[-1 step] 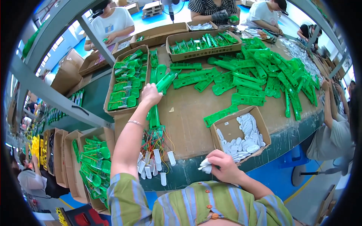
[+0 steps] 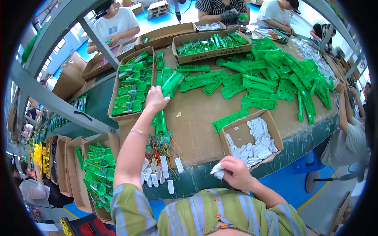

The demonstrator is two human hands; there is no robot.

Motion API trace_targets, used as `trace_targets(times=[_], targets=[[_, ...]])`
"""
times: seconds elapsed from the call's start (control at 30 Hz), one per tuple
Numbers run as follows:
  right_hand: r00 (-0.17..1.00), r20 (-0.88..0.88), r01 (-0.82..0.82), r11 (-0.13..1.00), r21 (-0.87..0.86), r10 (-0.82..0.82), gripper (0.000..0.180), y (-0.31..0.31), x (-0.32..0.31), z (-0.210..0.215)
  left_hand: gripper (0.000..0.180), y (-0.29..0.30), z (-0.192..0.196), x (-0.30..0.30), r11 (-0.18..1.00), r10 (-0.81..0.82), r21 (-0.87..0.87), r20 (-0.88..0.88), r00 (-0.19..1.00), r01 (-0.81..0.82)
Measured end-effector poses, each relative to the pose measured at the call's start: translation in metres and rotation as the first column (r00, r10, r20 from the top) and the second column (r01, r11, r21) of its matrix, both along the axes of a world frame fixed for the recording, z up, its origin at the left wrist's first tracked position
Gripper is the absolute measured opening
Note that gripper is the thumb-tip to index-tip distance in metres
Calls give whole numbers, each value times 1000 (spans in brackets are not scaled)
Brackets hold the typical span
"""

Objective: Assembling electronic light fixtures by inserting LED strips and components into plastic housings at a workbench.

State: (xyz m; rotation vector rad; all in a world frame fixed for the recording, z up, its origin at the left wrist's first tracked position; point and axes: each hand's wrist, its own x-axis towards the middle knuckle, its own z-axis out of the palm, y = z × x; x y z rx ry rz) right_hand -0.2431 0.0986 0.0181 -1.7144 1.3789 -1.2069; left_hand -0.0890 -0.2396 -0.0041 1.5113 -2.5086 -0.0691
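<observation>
Two grips: both closed on something, well apart from each other.
Left grip (image 2: 156, 99): clamped round the near end of a green casing (image 2: 172, 83), long and hollow, slanting up to the right above the surface (image 2: 193, 122).
Right grip (image 2: 238, 173): thumb and fingers pinched together on small white pieces (image 2: 217, 171), too blurred to tell in exact form; held near the body, over the close edge.
Casing's place: in the left grip, between the left carton and the loose green heap.
Green strip (image 2: 160, 122): lying just beside the left forearm, partly hidden.
Wires (image 2: 165, 146): red, yellow and dark, tangled at the strip's near end.
White tabs (image 2: 164, 161): clustered below the wires along the close edge.
Small box (image 2: 228, 147): cardboard, just beyond the right grip, partly filled with white ovals (image 2: 258, 137).
Left carton (image 2: 130, 117): just left of the left grip, packed with rows of green parts, wires showing.
Green heap (image 2: 275, 70): piled loosely across the right side, casings overlapping at many angles.
Back carton (image 2: 216, 56): shallow, farther off, holding more green parts side by side.
Lower-left carton (image 2: 75, 169): beside the surface, full of jumbled green parts.
Far side: several people seated or bent at work, one in a striped top (image 2: 212, 7).
</observation>
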Motion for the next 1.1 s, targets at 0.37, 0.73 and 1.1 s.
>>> trace_targets(times=[0.37, 0.73, 1.1], targets=[[914, 398, -136, 983, 122, 77, 25, -35, 11, 15, 59, 233, 42, 41, 999, 19, -21, -471, 882, -33], [791, 611, -201, 960, 193, 43, 20, -45, 48, -20, 65, 275, 29, 90, 950, 224, 311, -618, 753, -27], [732, 679, -297, 922, 248, 54, 27, -49, 84, -2, 85, 284, 21, 96, 799, 334, 471, -864, 377, 373]])
